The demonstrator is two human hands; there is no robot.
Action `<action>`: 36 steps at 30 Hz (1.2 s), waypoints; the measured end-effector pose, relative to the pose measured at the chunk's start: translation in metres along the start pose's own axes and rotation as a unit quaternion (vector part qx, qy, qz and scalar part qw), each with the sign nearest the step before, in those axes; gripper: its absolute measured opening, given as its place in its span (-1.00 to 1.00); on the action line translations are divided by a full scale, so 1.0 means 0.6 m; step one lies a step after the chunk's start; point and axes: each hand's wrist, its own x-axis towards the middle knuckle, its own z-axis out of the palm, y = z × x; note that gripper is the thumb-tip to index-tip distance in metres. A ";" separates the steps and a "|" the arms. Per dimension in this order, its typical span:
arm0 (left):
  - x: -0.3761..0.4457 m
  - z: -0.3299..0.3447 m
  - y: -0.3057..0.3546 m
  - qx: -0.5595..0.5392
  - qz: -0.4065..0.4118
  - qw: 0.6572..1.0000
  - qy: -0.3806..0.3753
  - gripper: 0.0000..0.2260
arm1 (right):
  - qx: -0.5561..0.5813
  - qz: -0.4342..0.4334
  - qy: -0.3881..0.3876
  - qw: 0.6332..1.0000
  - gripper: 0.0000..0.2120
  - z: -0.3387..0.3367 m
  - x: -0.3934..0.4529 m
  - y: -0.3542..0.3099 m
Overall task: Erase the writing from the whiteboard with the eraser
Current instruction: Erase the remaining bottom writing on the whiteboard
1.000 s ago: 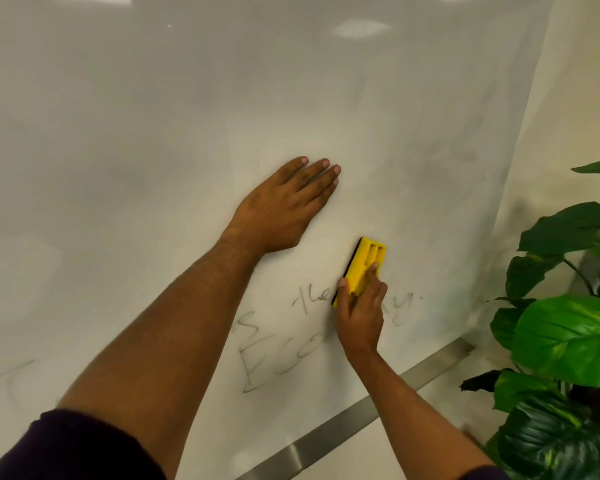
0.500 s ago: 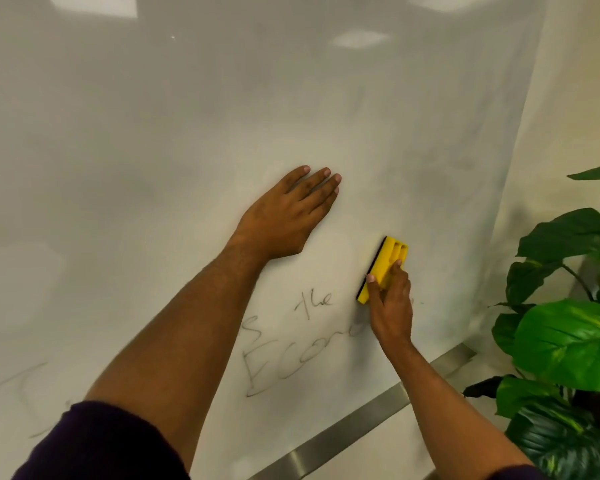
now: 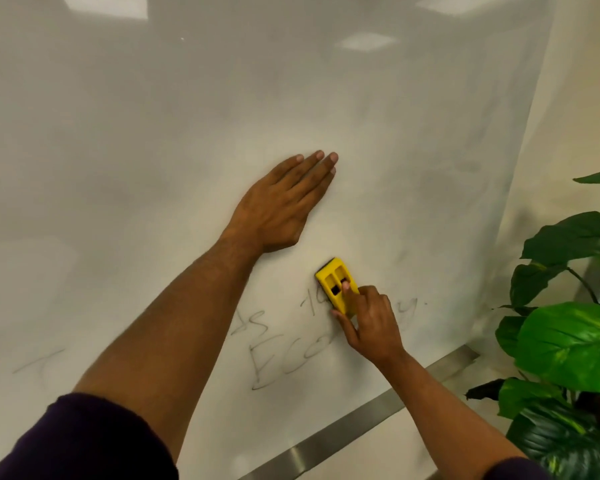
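Note:
A large whiteboard (image 3: 153,168) fills the view. Thin dark writing (image 3: 267,355) remains low on it, partly behind my right hand, with a faint mark (image 3: 39,363) at the far left. My right hand (image 3: 371,327) grips a yellow eraser (image 3: 335,282) against the board, over the upper line of writing, index finger on its back. My left hand (image 3: 281,206) lies flat on the board above and left of the eraser, fingers straight and together.
A metal rail (image 3: 361,424) runs along the board's bottom edge. A leafy green plant (image 3: 568,341) stands close at the right, beside the board's right edge. Ceiling lights reflect in the board's top.
My right hand swept the eraser right, then back left over the upper word, now tilted the other way. My left hand stays flat in place.

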 end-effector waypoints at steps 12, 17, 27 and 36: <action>-0.008 0.002 -0.009 0.002 -0.032 0.999 -0.037 -0.44 | 0.013 0.010 0.092 0.996 -0.37 0.035 0.026 -0.022; -0.010 0.002 -0.011 -0.004 -0.025 0.999 -0.036 -0.46 | 0.045 0.153 0.060 0.985 -0.47 0.011 -0.001 0.041; -0.009 0.008 -0.006 0.022 -0.017 1.000 -0.013 -0.42 | 0.180 0.437 0.090 0.876 -0.46 -0.018 0.065 0.088; -0.010 0.005 -0.006 0.013 -0.014 0.999 -0.031 -0.43 | 0.173 0.630 0.079 0.753 -0.44 -0.005 0.063 0.103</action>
